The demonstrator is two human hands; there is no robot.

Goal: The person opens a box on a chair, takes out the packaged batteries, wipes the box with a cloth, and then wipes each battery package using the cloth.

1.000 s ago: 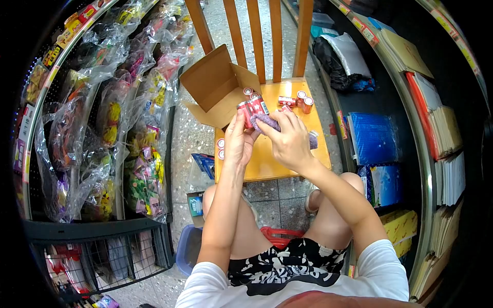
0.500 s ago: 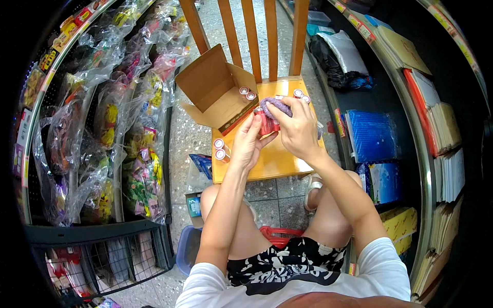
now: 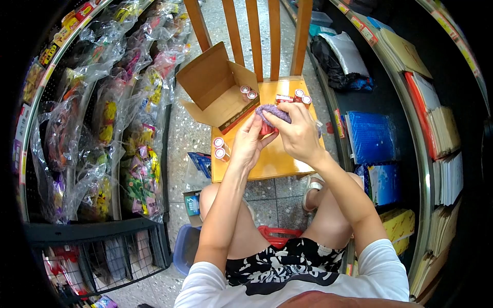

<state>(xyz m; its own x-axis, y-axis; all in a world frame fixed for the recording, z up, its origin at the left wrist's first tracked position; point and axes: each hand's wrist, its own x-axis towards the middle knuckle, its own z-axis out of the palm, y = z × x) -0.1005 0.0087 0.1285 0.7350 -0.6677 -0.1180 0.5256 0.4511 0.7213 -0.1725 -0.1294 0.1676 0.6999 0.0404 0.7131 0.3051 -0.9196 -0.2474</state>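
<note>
Above a wooden chair seat (image 3: 257, 167), my left hand (image 3: 246, 143) is closed on red batteries (image 3: 268, 130), mostly covered by fingers and cloth. My right hand (image 3: 304, 134) pinches a fuzzy purple cloth (image 3: 276, 115) and presses it over the top of them. An open cardboard box (image 3: 203, 82) stands behind my left hand, with a pair of batteries (image 3: 248, 93) upright at its right side. More batteries (image 3: 220, 148) stand at the seat's left edge. Beyond my right hand, upright batteries (image 3: 303, 97) stand beside a red one lying down (image 3: 284, 98).
Shelves of plastic-bagged goods (image 3: 105, 123) rise on the left. On the right are shelves with blue packs (image 3: 371, 136) and paper stacks (image 3: 444, 128). A blue plastic bin (image 3: 186, 249) and a red plastic item (image 3: 280, 236) are low by my legs.
The purple cloth has moved from beside the batteries' top onto them, covering more of the red. My right hand has shifted slightly down and left; my left hand keeps its hold.
</note>
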